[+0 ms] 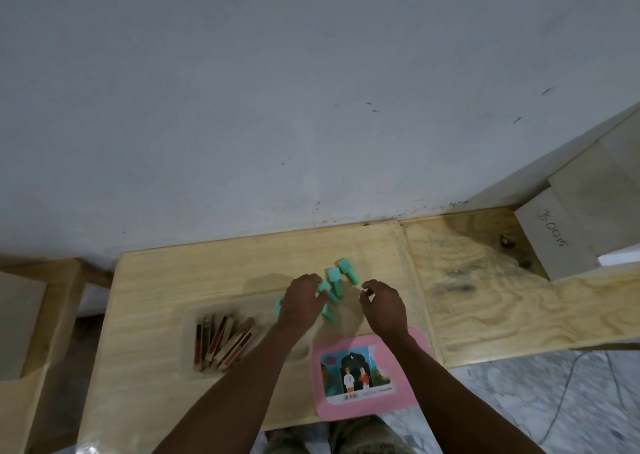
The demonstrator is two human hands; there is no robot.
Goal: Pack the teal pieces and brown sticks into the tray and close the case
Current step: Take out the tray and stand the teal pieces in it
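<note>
On the pale wooden table [156, 280], toward its far middle, a small cluster of teal pieces [337, 280] lies loose on the bare wood, some touching each other. The left hand [301, 301] is over the near left part of that cluster, fingers bent down onto the pieces. One piece shows at its fingertips and another pokes out at its left edge, but whether the hand actually grips either I cannot tell. The right hand [384, 308] hovers just right of the cluster with its fingers loosely curled and thumb close to the forefinger; nothing shows in it.

To the left of the hands, the brown sticks [221, 341] lie fanned in a heap inside a clear tray [188, 318] (hard to make out against the wood). At the near right edge of the table, under the right forearm, sits the flat pink case [415, 398] with a picture label facing up. A cardboard box [554, 242] with handwriting stands at the far right, against the grey wall [311, 72].
</note>
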